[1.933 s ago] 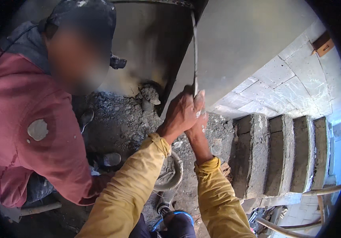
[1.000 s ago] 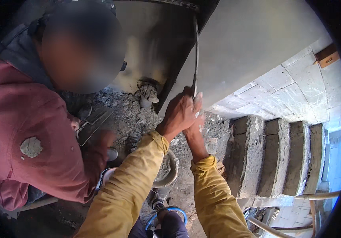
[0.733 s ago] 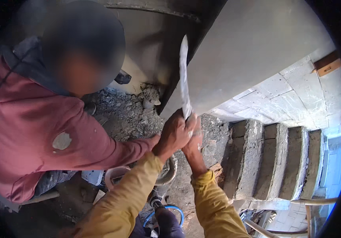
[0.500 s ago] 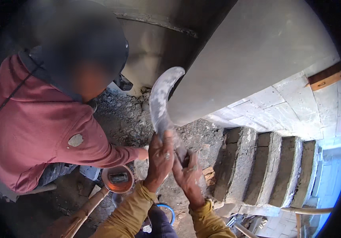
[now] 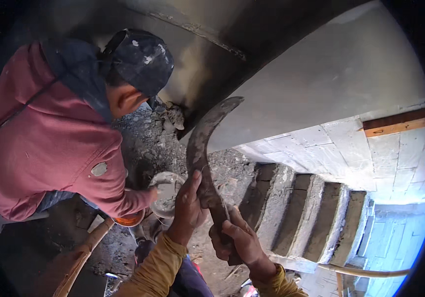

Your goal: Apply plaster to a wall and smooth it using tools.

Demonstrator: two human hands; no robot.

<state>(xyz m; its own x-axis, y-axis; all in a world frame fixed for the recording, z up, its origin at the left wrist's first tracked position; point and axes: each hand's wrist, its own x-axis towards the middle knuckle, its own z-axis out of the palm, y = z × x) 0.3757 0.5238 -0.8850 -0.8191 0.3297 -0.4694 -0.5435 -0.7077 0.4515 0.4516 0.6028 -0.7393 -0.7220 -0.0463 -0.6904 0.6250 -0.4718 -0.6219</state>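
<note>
Gripping a curved metal strip (image 5: 203,148), left hand (image 5: 188,200) and right hand (image 5: 236,240) have fingers wrapped tightly around it.

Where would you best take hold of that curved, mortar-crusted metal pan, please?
Probably the lower rim of the curved, mortar-crusted metal pan, coming from below, where the left hand and right hand already clasp it. It stands on edge, its upper end arching up out of easy reach.

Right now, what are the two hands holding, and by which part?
Both grip one curved, mortar-caked flat tool: the left hand at its middle, the right hand around its lower end.
</note>
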